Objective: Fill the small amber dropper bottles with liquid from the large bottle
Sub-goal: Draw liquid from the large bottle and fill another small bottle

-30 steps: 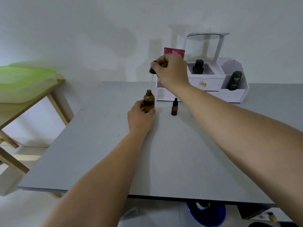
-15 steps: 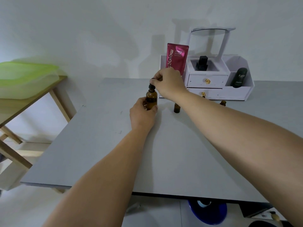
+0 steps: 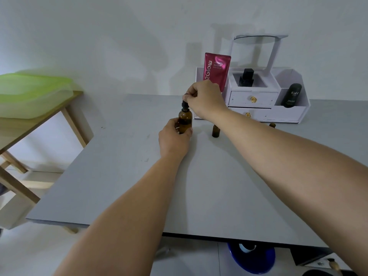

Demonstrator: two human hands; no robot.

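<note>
The large amber bottle [image 3: 185,120] stands upright on the grey table [image 3: 139,176], and my left hand [image 3: 174,139] grips its lower body. My right hand [image 3: 205,99] pinches the black dropper cap [image 3: 184,104], which sits at the bottle's neck. A small amber bottle [image 3: 215,131] stands to the right, its top hidden behind my right forearm. Another small amber bottle [image 3: 272,125] peeks out beyond that forearm, without a cap on it.
A white drawer organizer [image 3: 258,100] stands at the table's back, holding a pink tube [image 3: 217,70], a black square bottle [image 3: 246,77] and a black Kahf bottle [image 3: 291,95]. A wooden side table [image 3: 39,124] with a green tub [image 3: 29,92] is at left.
My right hand came down from above the bottle and set the dropper into the large bottle's neck. The left hand kept its hold on the bottle.
</note>
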